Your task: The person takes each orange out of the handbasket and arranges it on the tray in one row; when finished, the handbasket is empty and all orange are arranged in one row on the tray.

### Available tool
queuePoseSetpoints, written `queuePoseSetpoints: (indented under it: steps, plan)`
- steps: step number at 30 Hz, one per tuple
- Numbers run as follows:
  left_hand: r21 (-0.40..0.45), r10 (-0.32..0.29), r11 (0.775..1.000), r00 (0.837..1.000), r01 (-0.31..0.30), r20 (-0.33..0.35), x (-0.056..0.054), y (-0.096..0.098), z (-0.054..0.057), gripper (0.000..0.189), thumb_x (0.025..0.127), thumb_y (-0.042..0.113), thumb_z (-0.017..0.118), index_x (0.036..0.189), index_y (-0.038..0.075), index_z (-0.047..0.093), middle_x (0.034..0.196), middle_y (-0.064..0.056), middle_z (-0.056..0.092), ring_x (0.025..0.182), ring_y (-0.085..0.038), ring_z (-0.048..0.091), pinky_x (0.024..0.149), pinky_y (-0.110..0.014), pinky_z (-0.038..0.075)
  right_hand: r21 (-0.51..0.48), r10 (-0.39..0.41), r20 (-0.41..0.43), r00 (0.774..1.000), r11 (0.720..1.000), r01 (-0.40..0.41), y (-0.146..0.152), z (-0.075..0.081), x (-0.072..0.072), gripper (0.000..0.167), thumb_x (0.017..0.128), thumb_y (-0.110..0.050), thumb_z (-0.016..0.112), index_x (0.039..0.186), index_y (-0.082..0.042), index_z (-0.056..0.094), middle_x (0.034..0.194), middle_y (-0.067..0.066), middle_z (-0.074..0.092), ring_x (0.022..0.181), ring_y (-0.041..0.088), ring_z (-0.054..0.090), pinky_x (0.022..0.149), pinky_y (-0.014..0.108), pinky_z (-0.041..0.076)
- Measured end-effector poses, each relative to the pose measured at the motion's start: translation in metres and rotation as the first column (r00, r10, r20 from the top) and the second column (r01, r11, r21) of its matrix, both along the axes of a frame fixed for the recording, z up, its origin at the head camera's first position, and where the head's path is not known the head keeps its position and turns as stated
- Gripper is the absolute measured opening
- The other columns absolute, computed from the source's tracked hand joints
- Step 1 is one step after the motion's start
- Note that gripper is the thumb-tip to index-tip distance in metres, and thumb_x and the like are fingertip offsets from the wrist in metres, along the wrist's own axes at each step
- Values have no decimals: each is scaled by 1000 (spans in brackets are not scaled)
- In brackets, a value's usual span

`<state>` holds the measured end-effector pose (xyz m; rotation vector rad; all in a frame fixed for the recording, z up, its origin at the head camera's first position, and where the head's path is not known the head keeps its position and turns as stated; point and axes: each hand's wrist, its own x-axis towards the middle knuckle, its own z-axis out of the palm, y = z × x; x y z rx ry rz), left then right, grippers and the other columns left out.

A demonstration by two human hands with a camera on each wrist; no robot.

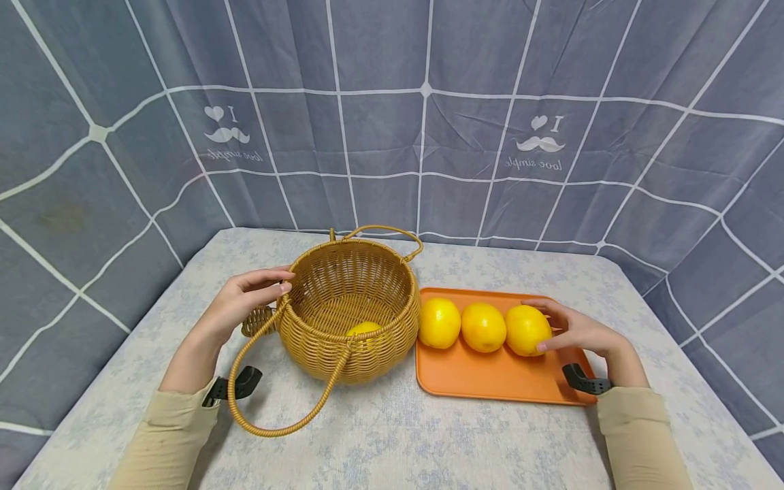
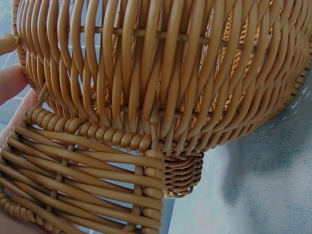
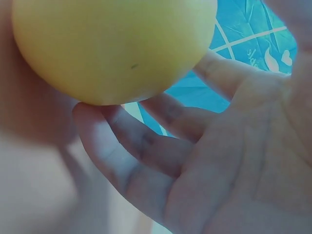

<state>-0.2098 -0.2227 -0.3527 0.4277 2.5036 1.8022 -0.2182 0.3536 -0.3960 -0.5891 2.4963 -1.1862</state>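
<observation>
A round wicker basket (image 1: 349, 340) stands left of centre, and one yellow-orange orange (image 1: 364, 328) shows inside it. My left hand (image 1: 241, 299) grips the basket's left rim between thumb and fingers. Below that hand a small woven flap (image 2: 83, 165) sticks out from the basket's side. Three more oranges lie in a row along an orange tray (image 1: 490, 388). Around the rightmost orange (image 1: 527, 330) my right hand (image 1: 582, 330) curls its thumb and fingers. In the right wrist view, fingertips (image 3: 92, 117) meet the underside of that orange (image 3: 117, 48).
The left orange (image 1: 439, 322) and middle orange (image 1: 484, 327) sit side by side, close to the basket. One basket handle (image 1: 288, 430) hangs toward the front; the other handle (image 1: 386, 228) leans back. A grey checked curtain (image 1: 392, 136) surrounds the cloth-covered table (image 1: 367, 456).
</observation>
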Motion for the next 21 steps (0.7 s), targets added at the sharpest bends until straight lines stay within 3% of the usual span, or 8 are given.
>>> queuePoseSetpoints:
  steps: [16,21]
  plan:
    - [-1,-3,1000,1000,3,0,0,0,0,42,93,26,61,124,-2,58,137,-7,49,98,-8,56,78,-25,48,-20,33,-8,999,999,-33,5,-2,-2,77,80,-13,72,144,-3,30,141,24,33,125,46,31,94,65,31]
    - [-7,1,1000,1000,-1,4,1,0,0,42,92,26,61,124,-1,59,135,-4,50,97,-8,56,78,-26,48,-25,22,-4,1000,999,-22,4,-1,-1,73,82,-14,70,144,-5,32,141,22,34,125,31,34,96,62,31]
